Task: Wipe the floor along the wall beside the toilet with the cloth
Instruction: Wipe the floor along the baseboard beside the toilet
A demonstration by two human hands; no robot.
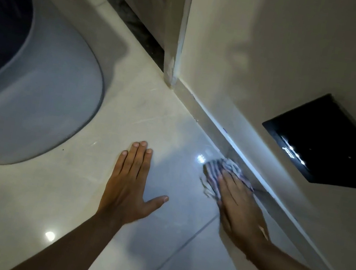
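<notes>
A crumpled striped cloth [224, 172] lies on the glossy tiled floor [175, 192] right against the skirting [244, 166] of the wall [264, 67]. My right hand [240, 207] presses flat on the cloth, fingers together, covering its near part. My left hand [132, 181] rests flat on the floor, fingers spread, thumb out, holding nothing, midway between the cloth and the toilet [27, 92]. The toilet's grey-white bowl fills the left side.
A black rectangular panel [325, 142] is set low in the wall above the cloth. A wall corner post [177, 41] stands farther along, with a dark strip of floor [131, 10] behind it. A tile joint [194, 233] crosses between my arms.
</notes>
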